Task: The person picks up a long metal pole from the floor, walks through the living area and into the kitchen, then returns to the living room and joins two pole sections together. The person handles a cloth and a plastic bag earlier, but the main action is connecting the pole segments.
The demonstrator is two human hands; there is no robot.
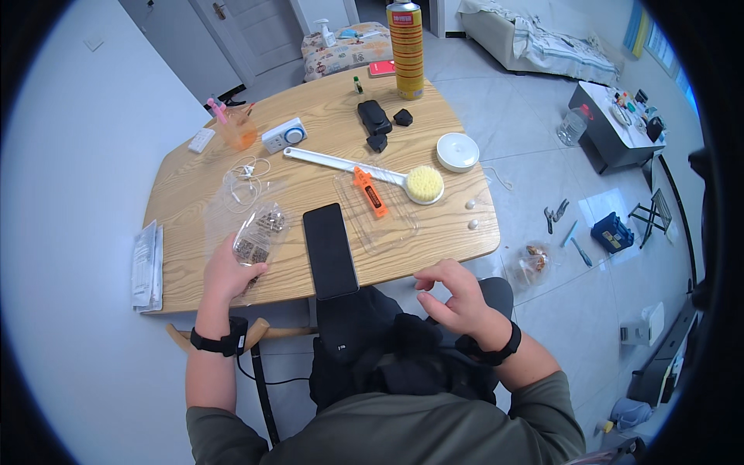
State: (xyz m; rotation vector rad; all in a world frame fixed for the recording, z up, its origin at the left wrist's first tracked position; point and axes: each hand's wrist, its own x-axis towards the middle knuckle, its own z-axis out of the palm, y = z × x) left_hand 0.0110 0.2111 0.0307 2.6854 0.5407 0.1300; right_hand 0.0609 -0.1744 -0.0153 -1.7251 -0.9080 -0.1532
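Wood-grain table (453, 236) takes up the mid. of the view, w/ pale tiled floor (496, 97) around it, draped sofa (531, 46) at the far rt. & small side table (608, 120) nearer, blue box (612, 232) on the tiles. On the tabletop: tall yellow can (408, 54) upright at the far edge, white long-handled brush (345, 163) lying across the mid., orange tool (370, 194) on a clear plastic tray (391, 235), black phone (331, 252) by the front edge. L hand (225, 273) rests at the front-left, thumb & fingers closed around the near end of a clear bag (268, 223) w/ small brownish bits inside; bag's on/just above the wood, left of the phone. R hand (457, 298) is just off the front edge, above the lap, fingers half-curled, thumb parted from index.
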